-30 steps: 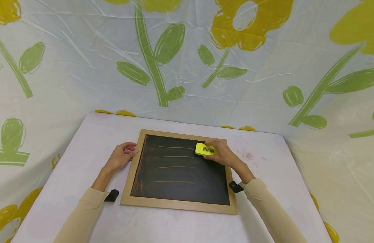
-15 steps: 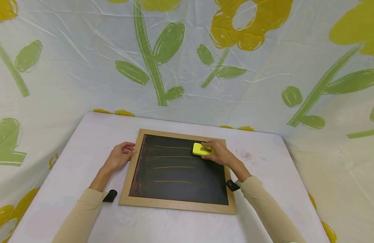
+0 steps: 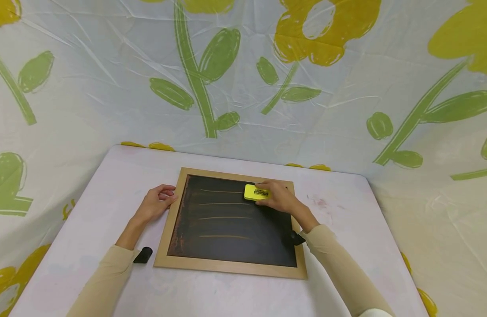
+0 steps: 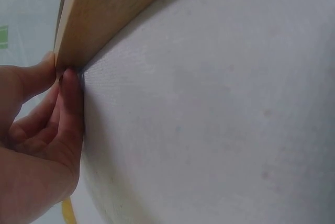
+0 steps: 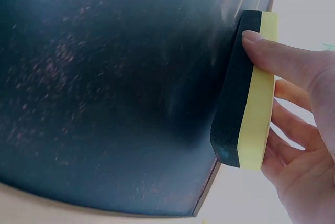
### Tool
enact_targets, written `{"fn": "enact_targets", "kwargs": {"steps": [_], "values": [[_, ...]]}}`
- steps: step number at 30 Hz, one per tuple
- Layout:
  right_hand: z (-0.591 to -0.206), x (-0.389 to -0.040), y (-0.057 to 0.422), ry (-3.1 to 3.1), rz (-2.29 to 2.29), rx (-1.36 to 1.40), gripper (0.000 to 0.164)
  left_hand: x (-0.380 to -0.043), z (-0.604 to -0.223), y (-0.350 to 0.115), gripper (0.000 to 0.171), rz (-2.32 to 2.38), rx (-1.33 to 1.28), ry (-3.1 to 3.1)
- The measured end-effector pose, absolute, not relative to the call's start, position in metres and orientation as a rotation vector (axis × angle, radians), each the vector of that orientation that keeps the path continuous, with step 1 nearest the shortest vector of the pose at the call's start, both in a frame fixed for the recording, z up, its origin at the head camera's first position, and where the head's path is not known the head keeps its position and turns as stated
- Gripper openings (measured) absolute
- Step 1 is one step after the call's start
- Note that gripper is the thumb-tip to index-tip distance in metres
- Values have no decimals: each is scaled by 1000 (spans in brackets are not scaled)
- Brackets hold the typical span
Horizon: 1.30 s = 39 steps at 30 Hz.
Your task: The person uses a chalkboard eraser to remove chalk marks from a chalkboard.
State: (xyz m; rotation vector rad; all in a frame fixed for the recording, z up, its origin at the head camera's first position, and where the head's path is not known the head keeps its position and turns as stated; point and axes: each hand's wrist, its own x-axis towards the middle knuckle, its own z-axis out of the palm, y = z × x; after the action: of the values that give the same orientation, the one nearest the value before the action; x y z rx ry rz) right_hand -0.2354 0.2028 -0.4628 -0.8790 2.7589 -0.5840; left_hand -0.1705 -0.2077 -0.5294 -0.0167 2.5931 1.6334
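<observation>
A chalkboard in a light wooden frame lies on the table, with several thin, pale horizontal lines across its left and middle part. My right hand grips a yellow eraser near the top of the board, at the right end of the uppermost line. In the right wrist view, the eraser has a black felt side against the dark surface, and the thumb lies along its edge. My left hand pinches the frame's left side; the left wrist view shows thumb and fingers at the wooden edge.
The pale table has faint reddish smudges right of the board. A cloth printed with yellow flowers hangs behind and around it. Black wrist devices sit at both sleeves.
My right hand has slid the eraser leftward along the top of the board, over the right end of the uppermost line. The left hand stays at the frame.
</observation>
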Motion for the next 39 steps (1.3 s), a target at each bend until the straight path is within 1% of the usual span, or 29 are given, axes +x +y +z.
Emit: {"fn": "enact_targets", "kwargs": {"steps": [9,39], "values": [[-463,-239,186,2734,-559,-924,63,-170,-528,-209,40,1633,-15,2591],[-463,-242,133,2686,-533,-1085,62,-169,-525,-206,38,1619,-18,2595]]}}
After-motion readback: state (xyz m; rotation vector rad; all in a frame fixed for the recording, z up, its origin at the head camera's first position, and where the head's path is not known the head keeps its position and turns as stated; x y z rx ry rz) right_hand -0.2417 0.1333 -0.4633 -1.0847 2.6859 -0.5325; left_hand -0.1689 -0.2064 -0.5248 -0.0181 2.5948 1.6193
